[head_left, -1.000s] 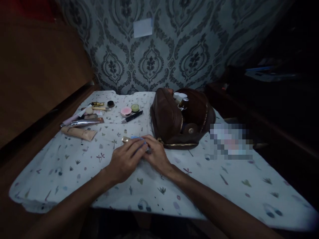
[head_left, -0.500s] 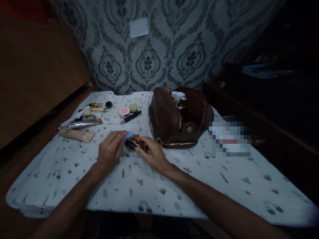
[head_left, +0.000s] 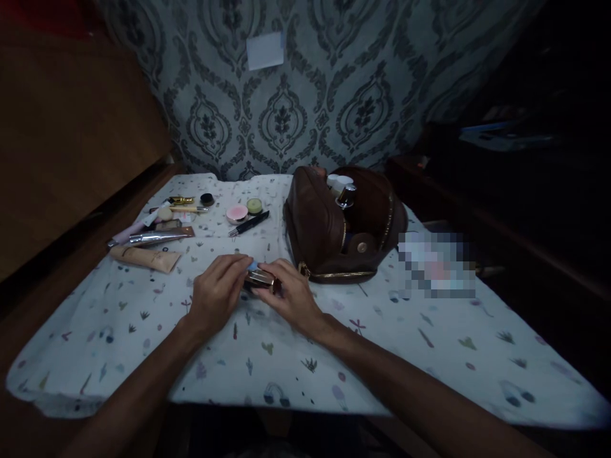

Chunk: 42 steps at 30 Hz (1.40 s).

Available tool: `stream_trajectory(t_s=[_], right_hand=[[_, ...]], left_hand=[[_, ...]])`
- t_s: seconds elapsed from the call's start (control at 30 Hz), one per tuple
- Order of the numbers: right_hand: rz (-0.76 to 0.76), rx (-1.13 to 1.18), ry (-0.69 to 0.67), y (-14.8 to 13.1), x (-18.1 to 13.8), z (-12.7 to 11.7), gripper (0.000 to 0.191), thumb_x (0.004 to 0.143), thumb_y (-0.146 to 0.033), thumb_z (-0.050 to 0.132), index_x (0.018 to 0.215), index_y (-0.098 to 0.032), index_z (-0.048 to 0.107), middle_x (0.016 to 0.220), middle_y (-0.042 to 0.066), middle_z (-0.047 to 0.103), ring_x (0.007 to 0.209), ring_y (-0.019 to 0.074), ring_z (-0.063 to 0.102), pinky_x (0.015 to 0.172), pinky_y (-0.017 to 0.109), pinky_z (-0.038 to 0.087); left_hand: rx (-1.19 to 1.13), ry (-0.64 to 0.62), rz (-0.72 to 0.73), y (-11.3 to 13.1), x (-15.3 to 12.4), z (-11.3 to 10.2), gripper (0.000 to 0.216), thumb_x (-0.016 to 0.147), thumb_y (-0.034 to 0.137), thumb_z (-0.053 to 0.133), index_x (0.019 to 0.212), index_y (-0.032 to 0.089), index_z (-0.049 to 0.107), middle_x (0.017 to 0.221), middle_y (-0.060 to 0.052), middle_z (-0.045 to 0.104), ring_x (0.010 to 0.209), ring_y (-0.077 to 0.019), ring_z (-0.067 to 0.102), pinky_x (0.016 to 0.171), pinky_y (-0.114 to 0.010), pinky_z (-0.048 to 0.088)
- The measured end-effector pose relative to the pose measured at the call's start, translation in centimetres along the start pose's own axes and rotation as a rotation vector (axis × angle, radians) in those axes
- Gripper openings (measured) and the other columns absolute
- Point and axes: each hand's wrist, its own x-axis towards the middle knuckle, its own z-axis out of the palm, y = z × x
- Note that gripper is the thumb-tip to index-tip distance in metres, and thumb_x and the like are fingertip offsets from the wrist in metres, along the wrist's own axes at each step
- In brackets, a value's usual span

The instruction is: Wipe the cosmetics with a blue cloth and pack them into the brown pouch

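Both my hands meet over the patterned cloth (head_left: 143, 331) in front of a brown bag (head_left: 317, 232). My right hand (head_left: 291, 296) grips a small gold-edged compact (head_left: 259, 277). My left hand (head_left: 217, 296) pinches a small blue sponge (head_left: 252, 265) at its fingertips and presses it against the top of the compact. The bag stands unzipped, with a silver-capped bottle (head_left: 347, 196) and white jars poking out of its top.
Cosmetics lie at the far left of the cloth: a beige tube (head_left: 146, 257), a silver tube (head_left: 160, 236), a pink pot (head_left: 237, 213), a green pot (head_left: 254, 205), a black pencil (head_left: 248, 224). A blurred patch (head_left: 436, 264) lies right of the bag. Patterned wall behind.
One second ago both hands covered the compact. Half a second ago it lay open with the blue sponge lifted off. Now the sponge is back against the compact, which looks nearly closed.
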Motion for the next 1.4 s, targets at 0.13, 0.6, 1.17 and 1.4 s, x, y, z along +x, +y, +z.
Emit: stream_trajectory(t_s=[0.13,0.6,1.17,1.4], right_hand=[[0.063,0.023,-0.041,0.8,0.0,0.2,0.038,0.079,-0.020,0.070,0.116,-0.020,0.061,0.098,0.006,0.064,0.087,0.0208,0.060,0.075,0.033,0.049],[0.232,0.209,-0.037,0.2,0.7,-0.1,0.012,0.077,-0.023,0.062,0.072,-0.020,0.052,0.070,-0.002,0.051,0.066,0.0135,0.047,0.061,0.025,0.039],[0.415,0.585,-0.128,0.3,0.9,-0.4,0.034,0.084,-0.050,0.062,0.093,-0.018,0.069,0.085,0.002,0.066,0.083,0.0191,0.059,0.083,0.032,0.046],[0.518,0.599,-0.074,1.9,0.4,0.1,0.057,0.086,-0.070,0.050,0.075,-0.017,0.067,0.071,0.003,0.063,0.073,0.0178,0.058,0.071,0.029,0.047]], left_hand=[[0.111,-0.023,0.044,0.1,-0.1,0.0,0.022,0.095,0.014,0.051,0.113,0.017,0.064,0.102,-0.009,0.072,0.096,-0.0208,0.065,0.084,-0.035,0.056],[0.197,-0.067,0.316,1.2,-0.7,0.5,0.030,0.093,0.012,0.056,0.121,0.017,0.063,0.115,-0.009,0.073,0.111,-0.0250,0.064,0.089,-0.037,0.058],[0.000,-0.012,0.000,-0.7,-1.6,1.7,0.031,0.096,0.015,0.050,0.125,0.019,0.059,0.116,-0.012,0.065,0.107,-0.0229,0.062,0.092,-0.041,0.057],[-0.053,-0.057,0.068,0.4,-1.6,1.4,0.038,0.095,0.009,0.047,0.131,0.019,0.054,0.121,-0.014,0.063,0.113,-0.0247,0.057,0.095,-0.045,0.054]])
